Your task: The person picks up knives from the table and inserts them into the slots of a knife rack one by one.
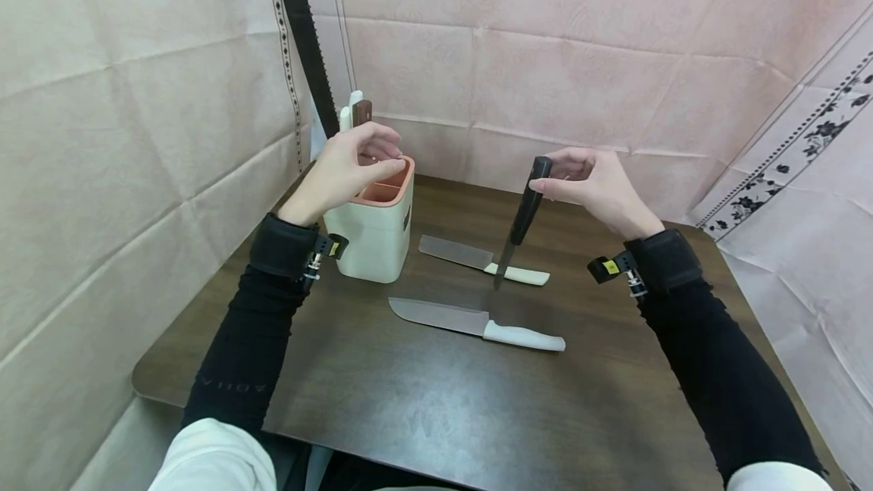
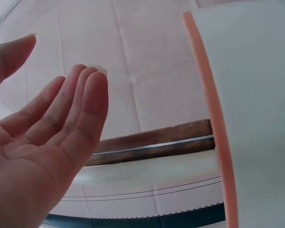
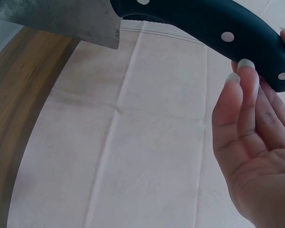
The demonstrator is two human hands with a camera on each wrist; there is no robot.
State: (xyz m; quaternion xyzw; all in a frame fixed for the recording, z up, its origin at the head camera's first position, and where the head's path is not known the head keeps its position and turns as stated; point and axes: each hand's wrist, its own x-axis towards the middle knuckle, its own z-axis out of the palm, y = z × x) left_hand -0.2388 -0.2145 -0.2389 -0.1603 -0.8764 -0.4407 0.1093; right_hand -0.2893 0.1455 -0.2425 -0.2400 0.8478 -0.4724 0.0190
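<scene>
My right hand (image 1: 593, 184) pinches the butt end of a knife's riveted black handle (image 1: 528, 203). The knife hangs blade down above the table, its lower part overlapping the two flat knives in the head view. Over the rim of a pale green knife holder (image 1: 371, 241) with an orange inside, my left hand (image 1: 358, 169) hovers with relaxed fingers and nothing in them. Behind that hand, a brown wooden handle (image 2: 156, 142) and white handles stick out of the holder. A cleaver-like knife (image 1: 453, 251) and a longer white-handled knife (image 1: 439, 315) lie on the table.
The brown wooden table (image 1: 409, 400) has a rounded left corner. Pale cloth (image 1: 546, 82) hangs behind it and along both sides. The holder stands near the back left, close to the left cloth.
</scene>
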